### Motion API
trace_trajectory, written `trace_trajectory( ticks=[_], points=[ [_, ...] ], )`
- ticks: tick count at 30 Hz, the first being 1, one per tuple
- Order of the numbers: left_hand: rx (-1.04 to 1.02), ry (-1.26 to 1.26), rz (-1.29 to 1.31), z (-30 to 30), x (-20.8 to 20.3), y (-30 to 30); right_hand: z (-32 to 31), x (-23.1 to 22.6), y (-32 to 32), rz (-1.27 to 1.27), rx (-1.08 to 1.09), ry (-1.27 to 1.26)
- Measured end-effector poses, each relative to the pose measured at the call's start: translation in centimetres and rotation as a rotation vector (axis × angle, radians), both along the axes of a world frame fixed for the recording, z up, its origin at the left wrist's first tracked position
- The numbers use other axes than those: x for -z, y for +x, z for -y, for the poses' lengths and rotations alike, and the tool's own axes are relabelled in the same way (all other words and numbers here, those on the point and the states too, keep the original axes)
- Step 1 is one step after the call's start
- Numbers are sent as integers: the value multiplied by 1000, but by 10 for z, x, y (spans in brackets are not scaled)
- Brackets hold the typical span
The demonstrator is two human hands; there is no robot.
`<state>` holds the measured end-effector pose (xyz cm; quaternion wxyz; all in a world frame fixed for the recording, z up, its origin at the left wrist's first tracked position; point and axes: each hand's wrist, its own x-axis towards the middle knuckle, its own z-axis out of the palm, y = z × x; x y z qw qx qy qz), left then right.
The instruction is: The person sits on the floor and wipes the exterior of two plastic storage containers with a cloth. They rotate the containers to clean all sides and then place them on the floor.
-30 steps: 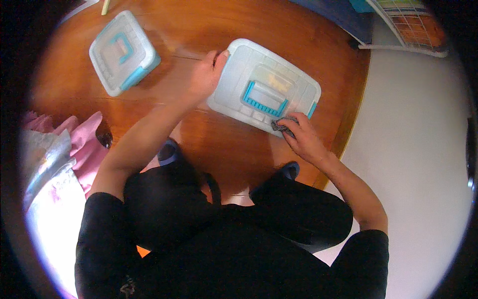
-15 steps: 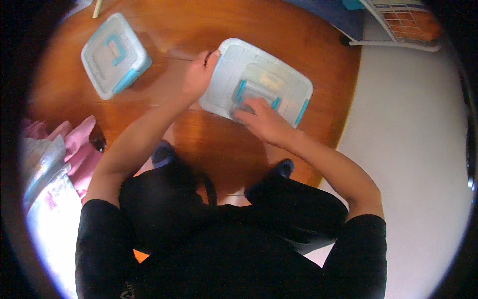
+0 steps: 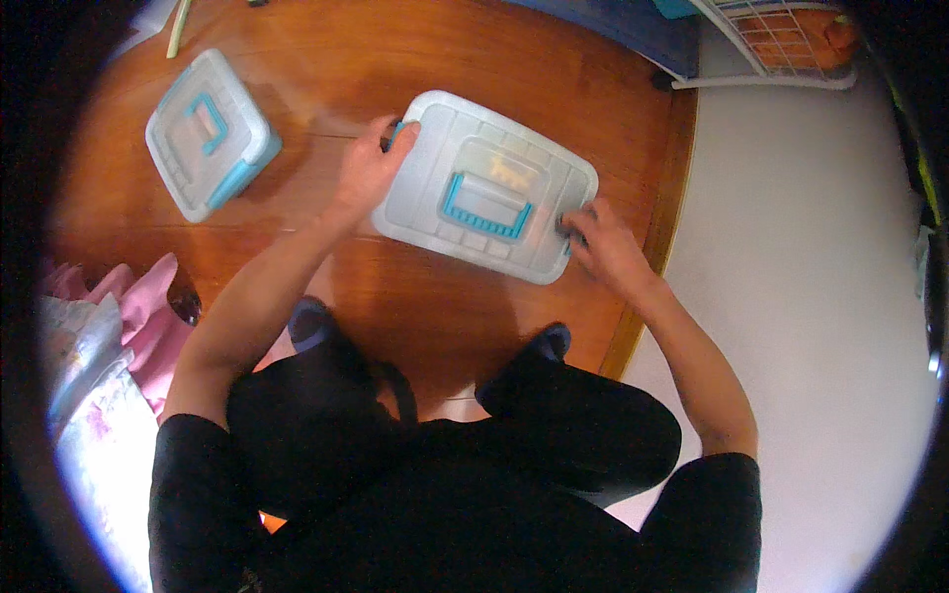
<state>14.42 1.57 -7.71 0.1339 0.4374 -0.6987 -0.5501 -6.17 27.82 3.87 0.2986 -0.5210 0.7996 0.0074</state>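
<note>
A translucent white lidded storage box (image 3: pixel 423 193) sits on the floor ahead of me, slightly turned. Its teal carrying handle (image 3: pixel 487 225) lies folded down on the lid, and something pale yellow shows dimly through the plastic. My left hand (image 3: pixel 371 170) is closed round the box's left end, thumb on the lid's rim and fingers over the teal latch there. At the opposite end, the curled fingers of my right hand (image 3: pixel 611 247) grip the rim and latch, which they largely cover.
A second, similar storage box (image 3: pixel 178 158) with teal handle and latches stands on the wooden floor (image 3: pixel 326 69) to the left. A white wire rack (image 3: pixel 781 44) is at the far right, by the pale wall (image 3: pixel 781 277). Pink and white fabric (image 3: pixel 138 326) hangs at the left.
My right hand has moved from the lid's handle to the box's right end. The handle now lies folded toward me. My left hand stays at the left end.
</note>
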Motion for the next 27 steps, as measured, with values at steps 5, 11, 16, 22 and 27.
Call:
trace_trajectory(
  ticks=[5,11,16,22,27],
  points=[
    [24,-4,-26,0,-6,0,-5,-9,-23,-108,51,-22],
    [24,-12,-13,-3,-10,0,-4,24,-6,-131,63,-150],
    [9,-41,25,-1,-7,-1,-38,18,32,3,40,-61],
    [29,8,14,-1,-7,3,-18,10,41,37,-31,80],
    [7,-27,48,-1,-14,1,-18,18,56,84,14,-17]
  ],
)
